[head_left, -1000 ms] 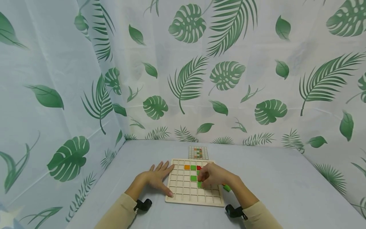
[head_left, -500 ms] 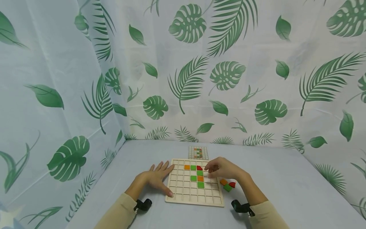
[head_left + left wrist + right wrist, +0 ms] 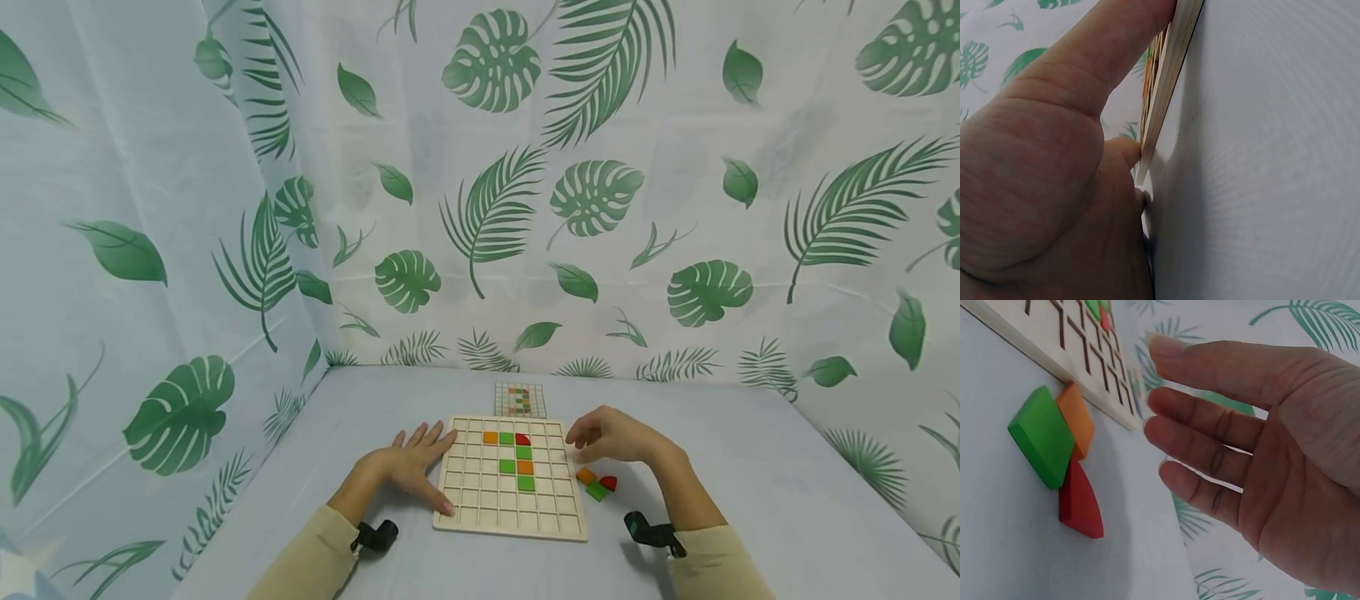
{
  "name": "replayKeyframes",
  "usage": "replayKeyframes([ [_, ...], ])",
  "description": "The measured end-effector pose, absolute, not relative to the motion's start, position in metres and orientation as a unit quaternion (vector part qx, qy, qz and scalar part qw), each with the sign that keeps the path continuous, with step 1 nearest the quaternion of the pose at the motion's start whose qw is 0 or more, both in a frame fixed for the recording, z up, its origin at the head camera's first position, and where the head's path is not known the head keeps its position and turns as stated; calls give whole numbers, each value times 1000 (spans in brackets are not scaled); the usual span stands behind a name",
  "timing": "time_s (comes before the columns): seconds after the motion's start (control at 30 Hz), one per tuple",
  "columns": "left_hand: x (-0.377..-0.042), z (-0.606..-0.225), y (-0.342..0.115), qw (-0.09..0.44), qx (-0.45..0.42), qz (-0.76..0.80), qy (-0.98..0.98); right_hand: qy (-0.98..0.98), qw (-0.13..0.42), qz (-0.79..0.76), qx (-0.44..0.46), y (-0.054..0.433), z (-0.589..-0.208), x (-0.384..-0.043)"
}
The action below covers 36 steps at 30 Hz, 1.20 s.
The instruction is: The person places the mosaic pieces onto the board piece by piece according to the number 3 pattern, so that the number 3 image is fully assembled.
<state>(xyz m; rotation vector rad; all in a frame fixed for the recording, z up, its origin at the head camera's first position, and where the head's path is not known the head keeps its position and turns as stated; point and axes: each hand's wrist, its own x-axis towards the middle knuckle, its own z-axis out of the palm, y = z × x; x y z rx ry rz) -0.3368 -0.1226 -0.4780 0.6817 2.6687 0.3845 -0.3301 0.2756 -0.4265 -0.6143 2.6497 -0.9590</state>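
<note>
A wooden grid board [image 3: 480, 506] lies on the table with orange, green and red tiles set in some of its squares. My left hand [image 3: 411, 468] rests at its left side, fingers spread, the thumb and a fingertip touching the rim. Over the table just past the board's right edge hovers my right hand [image 3: 618, 435], its fingers loosely bent and nothing held. Below it lie an orange tile [image 3: 1076, 422], a green square tile [image 3: 1044, 437] and a red tile with a curved side [image 3: 1080, 503], touching one another.
A small pattern card [image 3: 521, 401] with a printed coloured grid lies behind the board. White curtains with green leaves [image 3: 495, 208] stand at the back and left of the pale table [image 3: 697, 467].
My right hand has lifted off the board and moved right, past its edge. An orange tile now shows between two green ones where the fingers were. The left hand stays put.
</note>
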Motion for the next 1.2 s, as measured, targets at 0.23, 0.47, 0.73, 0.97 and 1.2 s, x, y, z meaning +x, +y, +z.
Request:
replayKeyframes([
  [0.23, -336, -476, -123, 181, 242, 133, 944, 911, 150, -326, -201, 288, -428, -330],
  [0.47, -335, -475, -123, 179, 249, 128, 943, 919, 179, -308, -168, 296, -428, -324],
  [0.73, -334, -474, -123, 180, 249, 131, 942, 925, 200, -292, -137, 299, -430, -321],
  [0.97, -336, -477, -123, 181, 249, 132, 942, 936, 212, -262, -104, 297, -434, -320],
  [1.2, -337, -477, -123, 180, 250, 135, 942, 943, 206, -240, -103, 293, -435, -321],
])
